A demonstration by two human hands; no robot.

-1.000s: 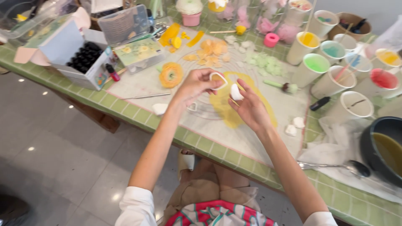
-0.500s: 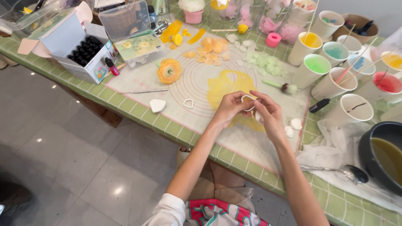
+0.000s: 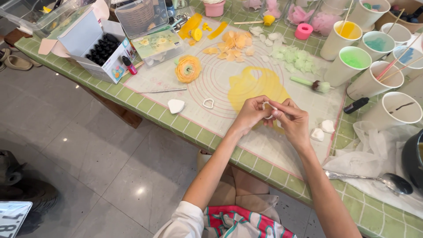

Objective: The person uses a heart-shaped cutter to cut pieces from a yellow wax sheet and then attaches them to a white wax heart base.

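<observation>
**Both hands pinch the small white cutter**

Your left hand (image 3: 250,112) and right hand (image 3: 294,120) meet over the near edge of the yellow sheet (image 3: 254,87) on the work mat (image 3: 194,114). Between them sits a small white cutter (image 3: 268,110), a thin ring pinched by the fingertips (image 3: 260,102) of both hands: your left fingers close on its left side, your right fingers curl around its right side and over the top. Most of the ring is hidden by them. A second white cutter (image 3: 208,103) lies on the mat to the left, well apart, beside a white heart-shaped piece (image 3: 176,105).
</observation>
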